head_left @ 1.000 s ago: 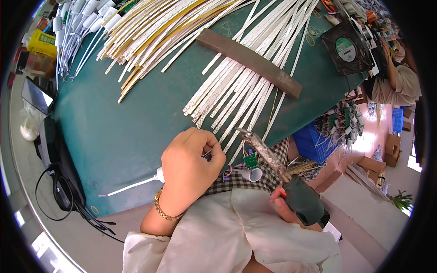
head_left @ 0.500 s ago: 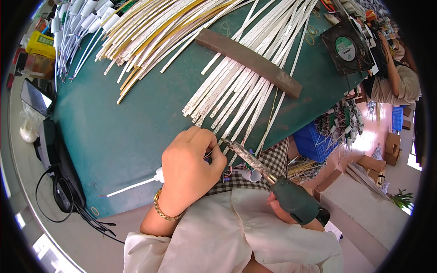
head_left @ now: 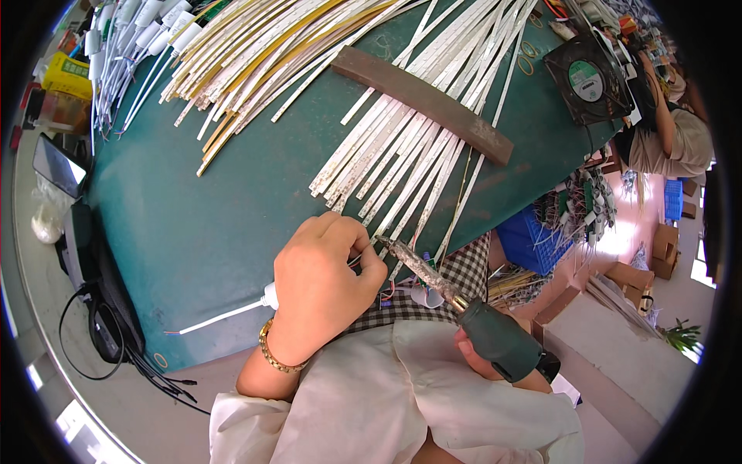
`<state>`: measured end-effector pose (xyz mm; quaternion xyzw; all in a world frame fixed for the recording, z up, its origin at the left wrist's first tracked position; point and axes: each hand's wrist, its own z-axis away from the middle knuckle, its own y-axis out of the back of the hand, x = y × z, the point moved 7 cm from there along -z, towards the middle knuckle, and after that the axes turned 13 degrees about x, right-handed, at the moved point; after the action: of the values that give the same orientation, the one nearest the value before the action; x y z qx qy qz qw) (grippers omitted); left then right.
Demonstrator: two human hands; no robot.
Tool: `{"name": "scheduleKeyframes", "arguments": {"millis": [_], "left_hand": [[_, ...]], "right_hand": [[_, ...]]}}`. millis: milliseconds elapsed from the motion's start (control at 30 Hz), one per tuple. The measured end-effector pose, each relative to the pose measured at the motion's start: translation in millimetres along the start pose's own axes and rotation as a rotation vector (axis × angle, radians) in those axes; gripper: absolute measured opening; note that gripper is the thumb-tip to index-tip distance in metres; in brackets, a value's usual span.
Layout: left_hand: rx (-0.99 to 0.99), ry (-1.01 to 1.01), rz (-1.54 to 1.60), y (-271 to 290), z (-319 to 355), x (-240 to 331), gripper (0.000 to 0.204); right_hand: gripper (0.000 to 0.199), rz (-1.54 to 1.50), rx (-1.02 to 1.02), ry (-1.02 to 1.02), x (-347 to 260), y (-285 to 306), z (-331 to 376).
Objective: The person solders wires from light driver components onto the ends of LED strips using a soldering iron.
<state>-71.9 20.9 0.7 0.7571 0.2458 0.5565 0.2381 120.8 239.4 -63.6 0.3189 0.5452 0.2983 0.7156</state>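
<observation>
My left hand is closed over the front of the bench, thumb and forefinger pinched on a thin wire; a bit of it shows in the gap, but the fingertips hide the rest. A soldering iron with a dark green handle is in my right hand. Its scorched metal tip reaches the strip ends just beside my left fingertips. White LED strips fan away under a brown bar. From beneath my left wrist a white cylindrical end piece pokes out with a white cable. Right of that hand lies a small green circuit board.
More strips and white cylinders with cables lie on the green mat. A black fan stands at the right edge. Beyond it are a blue crate and a co-worker's arm. A phone rests far left.
Almost nothing differs. The white piece by the circuit board has tilted or shifted slightly; both hands and the soldering iron stay in place.
</observation>
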Motion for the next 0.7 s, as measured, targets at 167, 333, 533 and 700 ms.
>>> {"name": "scheduleKeyframes", "arguments": {"millis": [167,333,533,700], "left_hand": [[-0.018,-0.001,-0.035,0.6,-4.4,0.4,0.013],[-0.010,-0.021,-0.081,-1.8,-0.6,2.8,0.013],[-0.011,-0.035,-0.074,-1.4,-2.7,3.8,0.014],[0.003,-0.036,-0.067,1.3,-2.2,3.6,0.014]], "right_hand": [[0.041,-0.119,0.163,0.289,-18.7,17.3,-5.0],[0.018,-0.136,0.010,0.272,-34.2,22.2,-15.5],[0.030,-0.148,-0.045,-0.147,-19.1,15.8,-14.1],[0.022,-0.180,-0.142,-0.313,2.1,4.0,-7.0]]}}
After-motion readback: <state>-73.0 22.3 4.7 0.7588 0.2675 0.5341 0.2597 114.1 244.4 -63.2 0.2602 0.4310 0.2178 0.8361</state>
